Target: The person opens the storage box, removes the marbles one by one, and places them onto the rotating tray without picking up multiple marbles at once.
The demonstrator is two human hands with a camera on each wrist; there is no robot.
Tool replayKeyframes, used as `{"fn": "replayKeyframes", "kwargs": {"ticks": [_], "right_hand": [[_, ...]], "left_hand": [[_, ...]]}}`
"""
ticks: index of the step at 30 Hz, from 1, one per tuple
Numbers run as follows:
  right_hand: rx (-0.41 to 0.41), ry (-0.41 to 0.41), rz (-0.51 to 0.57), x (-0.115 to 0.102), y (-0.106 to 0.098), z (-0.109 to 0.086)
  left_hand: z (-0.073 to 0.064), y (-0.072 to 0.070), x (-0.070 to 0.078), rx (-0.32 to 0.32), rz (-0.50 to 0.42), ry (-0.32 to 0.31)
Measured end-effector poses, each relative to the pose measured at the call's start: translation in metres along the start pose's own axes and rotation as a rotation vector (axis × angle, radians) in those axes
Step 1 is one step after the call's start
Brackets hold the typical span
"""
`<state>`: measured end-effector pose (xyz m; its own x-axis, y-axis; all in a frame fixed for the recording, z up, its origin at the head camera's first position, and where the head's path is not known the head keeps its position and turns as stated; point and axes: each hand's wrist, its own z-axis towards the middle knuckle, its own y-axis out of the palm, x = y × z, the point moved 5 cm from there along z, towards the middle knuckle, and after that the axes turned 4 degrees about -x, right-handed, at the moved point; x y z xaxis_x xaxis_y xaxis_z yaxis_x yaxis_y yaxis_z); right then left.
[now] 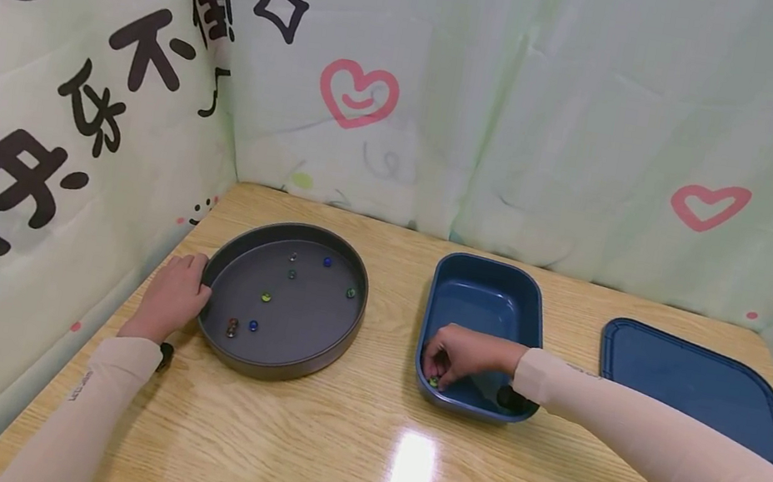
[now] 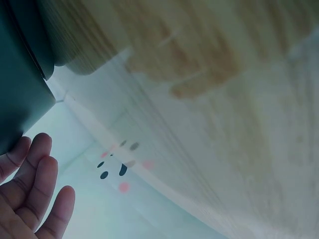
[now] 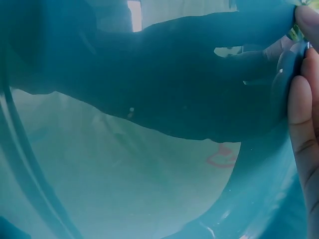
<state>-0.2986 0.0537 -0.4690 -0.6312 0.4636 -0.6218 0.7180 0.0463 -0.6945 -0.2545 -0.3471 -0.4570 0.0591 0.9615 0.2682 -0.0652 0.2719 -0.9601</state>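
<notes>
At the left, my left hand (image 1: 173,292) rests against the outer side of a round dark pan (image 1: 275,371). In the left wrist view the fingers (image 2: 42,174) touch the pan's wall (image 2: 25,94), only gently bent. Inside the pan lie several glass marbles, among them a blue marble (image 1: 327,262) and a yellow-green marble (image 1: 266,297). My right hand (image 1: 460,354) reaches down into a deep blue rectangular container (image 1: 492,266), at its near left corner. Its fingertips pinch a green-yellow marble (image 1: 434,382), partly visible between thumb and finger in the right wrist view.
To the right of the container lies a flat blue lid (image 1: 697,391), partly behind the right forearm. Everything stands on a wooden table (image 1: 293,445). Printed curtains (image 1: 563,134) hang along the back and left sides.
</notes>
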Motion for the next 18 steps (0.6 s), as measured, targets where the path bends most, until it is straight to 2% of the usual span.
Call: {"fn": "replayKeyframes", "kwargs": {"ticks": [8,13,18], "right_hand": [[0.017,-0.02,0.019,0.003,-0.002,-0.003],[0.053,-0.081,0.013,0.005,-0.007,-0.006],[0.077,-0.066,0.041,0.005,-0.013,-0.009]], "left_hand": [[-0.001,-0.002,0.003,0.01,0.001,0.004],[-0.001,-0.002,0.003,0.012,-0.002,0.002],[0.0,-0.001,0.001,0.006,-0.001,-0.003]]}}
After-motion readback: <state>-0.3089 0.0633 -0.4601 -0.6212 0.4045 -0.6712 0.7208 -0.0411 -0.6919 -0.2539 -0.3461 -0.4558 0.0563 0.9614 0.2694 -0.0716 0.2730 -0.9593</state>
